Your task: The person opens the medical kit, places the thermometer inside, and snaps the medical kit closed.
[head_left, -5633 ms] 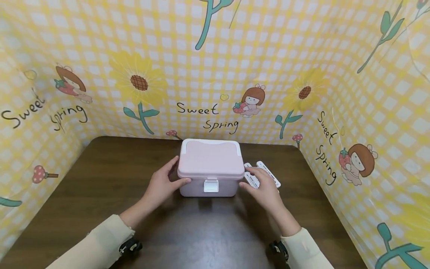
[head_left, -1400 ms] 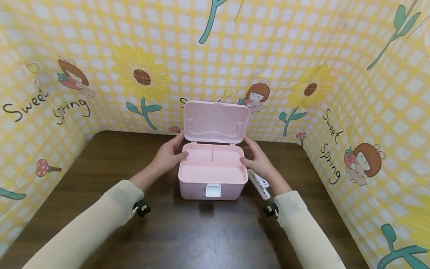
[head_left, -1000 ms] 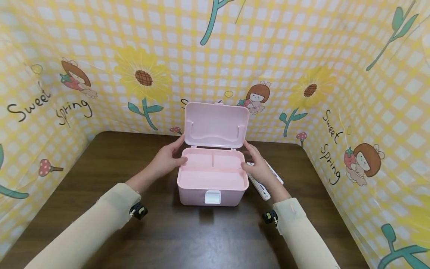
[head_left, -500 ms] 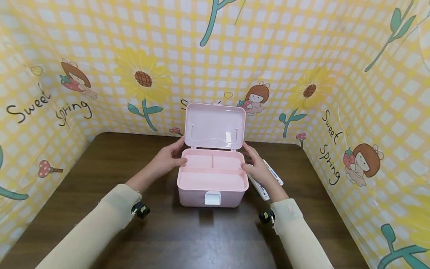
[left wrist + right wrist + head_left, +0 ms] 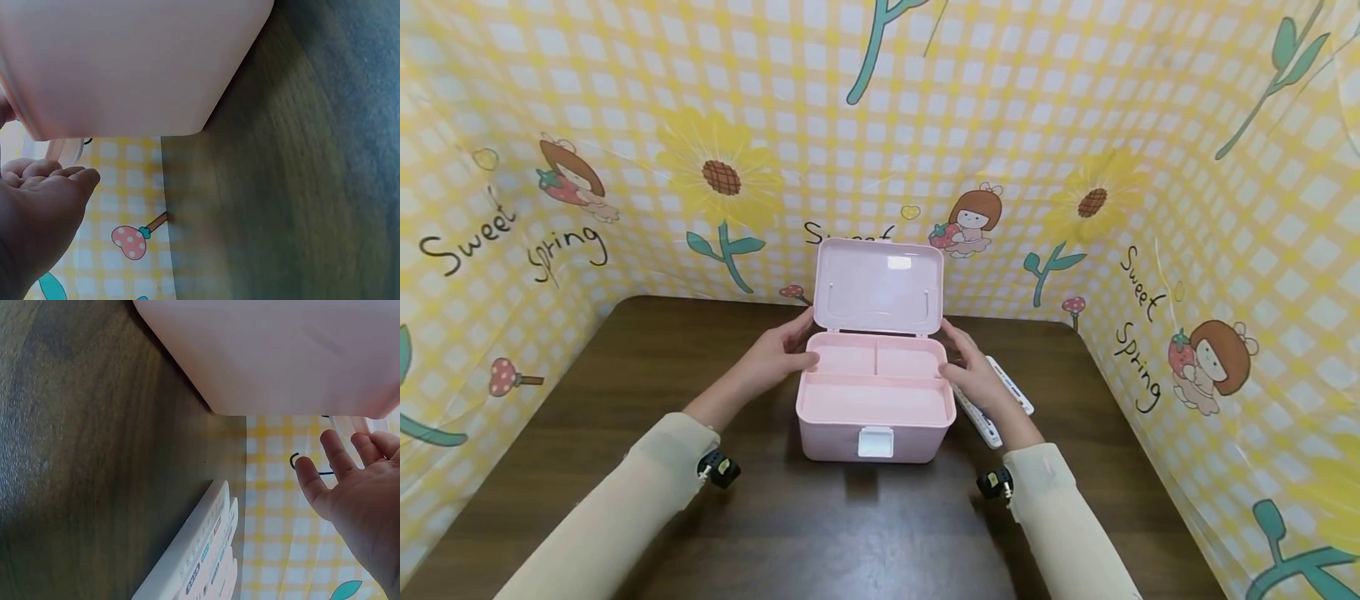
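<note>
A pink storage box (image 5: 831, 442) sits on the table with its lid (image 5: 880, 287) raised and leaning back on its hinges. Its pale pink tray (image 5: 872, 400) shows two small rear compartments and one long front one, all bare. My left hand (image 5: 762, 362) is at the box's left side, its thumb on the rim and its fingers reaching to the lid's lower edge. Mirroring it, my right hand (image 5: 976, 377) has its thumb at the right rim. In the right wrist view the right fingers (image 5: 337, 453) are spread and relaxed beyond the box wall.
Slim white printed pieces (image 5: 983, 425) lie right of the box, partly under my right forearm; the right wrist view shows them side by side (image 5: 194, 556). A white latch (image 5: 876, 442) is on the box front. Yellow checked cloth (image 5: 760, 75) walls the brown table (image 5: 790, 533).
The lid, closed at first, stands open and has leaned farther back over the last second. The box shifted slightly towards me, then stayed put. Both hands keep almost the same place.
</note>
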### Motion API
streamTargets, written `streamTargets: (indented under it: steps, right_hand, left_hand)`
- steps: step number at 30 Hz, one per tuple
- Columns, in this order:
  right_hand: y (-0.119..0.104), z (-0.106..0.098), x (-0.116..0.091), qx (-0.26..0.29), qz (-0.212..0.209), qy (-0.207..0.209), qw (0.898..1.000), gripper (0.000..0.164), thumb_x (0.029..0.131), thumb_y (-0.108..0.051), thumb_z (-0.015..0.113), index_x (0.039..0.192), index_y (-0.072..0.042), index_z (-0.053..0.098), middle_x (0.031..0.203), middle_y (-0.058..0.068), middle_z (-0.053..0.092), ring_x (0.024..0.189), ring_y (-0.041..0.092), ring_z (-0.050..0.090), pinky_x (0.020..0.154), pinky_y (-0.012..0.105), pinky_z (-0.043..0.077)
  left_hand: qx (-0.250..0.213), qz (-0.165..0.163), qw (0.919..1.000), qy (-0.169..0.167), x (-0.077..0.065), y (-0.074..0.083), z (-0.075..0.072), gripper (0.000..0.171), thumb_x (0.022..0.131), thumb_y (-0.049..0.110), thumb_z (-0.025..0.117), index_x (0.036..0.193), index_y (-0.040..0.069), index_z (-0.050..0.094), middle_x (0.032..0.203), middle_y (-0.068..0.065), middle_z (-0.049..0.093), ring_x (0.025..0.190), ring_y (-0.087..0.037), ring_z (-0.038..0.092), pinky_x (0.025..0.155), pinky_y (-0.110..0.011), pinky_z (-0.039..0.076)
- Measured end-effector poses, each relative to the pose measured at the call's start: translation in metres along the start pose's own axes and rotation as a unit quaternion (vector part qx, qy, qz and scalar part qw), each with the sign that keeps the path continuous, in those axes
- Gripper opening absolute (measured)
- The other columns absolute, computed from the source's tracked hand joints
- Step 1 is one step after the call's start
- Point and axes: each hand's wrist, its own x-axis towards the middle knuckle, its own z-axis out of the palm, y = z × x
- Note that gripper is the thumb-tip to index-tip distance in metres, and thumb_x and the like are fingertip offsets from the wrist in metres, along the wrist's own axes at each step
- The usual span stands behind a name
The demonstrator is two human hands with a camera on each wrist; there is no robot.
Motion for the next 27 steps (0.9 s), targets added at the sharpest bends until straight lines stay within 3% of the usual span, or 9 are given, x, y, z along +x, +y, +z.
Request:
streamTargets:
  steps: [4,9,12,19,23,27]
  right_hand:
    - [-0.009,0.001,-0.001,0.000,0.018,-0.011,1.000,0.077,0.093,0.000,0.054,0.163,-0.004,0.023,0.165,0.021,0.024,0.134,0.044,0.045,0.106,0.047,0.043]
    - [-0.035,0.001,-0.009,0.000,0.032,-0.020,0.999,0.075,0.093,0.001,0.054,0.161,0.000,0.024,0.163,0.023,0.029,0.129,0.041,0.048,0.099,0.035,0.044]
    - [-0.041,0.001,-0.012,0.001,0.033,-0.018,0.999,0.074,0.093,0.000,0.053,0.160,0.002,0.025,0.161,0.025,0.031,0.131,0.043,0.047,0.101,0.037,0.042]
    - [-0.003,0.000,-0.002,0.001,0.038,-0.008,0.999,0.073,0.095,-0.010,0.054,0.163,-0.010,0.027,0.163,0.016,0.031,0.137,0.039,0.043,0.111,0.051,0.036]
    - [-0.020,0.000,-0.007,0.007,0.054,-0.017,0.998,0.072,0.096,-0.006,0.052,0.162,-0.004,0.024,0.163,0.021,0.028,0.140,0.042,0.039,0.115,0.059,0.032]
    - [-0.035,0.000,-0.011,0.011,0.062,-0.021,0.998,0.071,0.096,-0.004,0.052,0.161,-0.001,0.025,0.161,0.023,0.030,0.140,0.041,0.039,0.116,0.060,0.031]
  left_hand:
    - [-0.029,-0.009,0.9995,0.000,-0.002,-0.002,0.000,0.084,0.097,0.021,0.071,0.165,0.025,0.021,0.170,-0.002,0.024,0.154,-0.030,0.028,0.122,-0.053,0.029]
    - [-0.059,-0.017,0.9981,-0.004,-0.003,-0.002,0.001,0.083,0.098,0.020,0.070,0.165,0.025,0.022,0.169,-0.002,0.025,0.154,-0.030,0.029,0.121,-0.052,0.031]
    - [-0.061,-0.019,0.9980,-0.002,-0.003,-0.003,0.002,0.082,0.098,0.021,0.070,0.165,0.025,0.023,0.169,-0.001,0.025,0.154,-0.028,0.029,0.121,-0.051,0.031]
    - [-0.078,-0.024,0.9966,0.004,-0.001,-0.008,0.004,0.078,0.100,0.022,0.068,0.164,0.021,0.024,0.168,-0.002,0.027,0.154,-0.027,0.030,0.120,-0.050,0.031]
    - [-0.097,-0.021,0.9951,0.007,0.000,-0.012,0.007,0.076,0.100,0.021,0.067,0.164,0.021,0.026,0.167,-0.002,0.029,0.153,-0.025,0.032,0.119,-0.048,0.033]
    - [-0.099,-0.023,0.9947,0.013,-0.001,-0.013,0.009,0.075,0.100,0.023,0.067,0.164,0.021,0.028,0.167,-0.002,0.031,0.153,-0.024,0.033,0.119,-0.047,0.034]
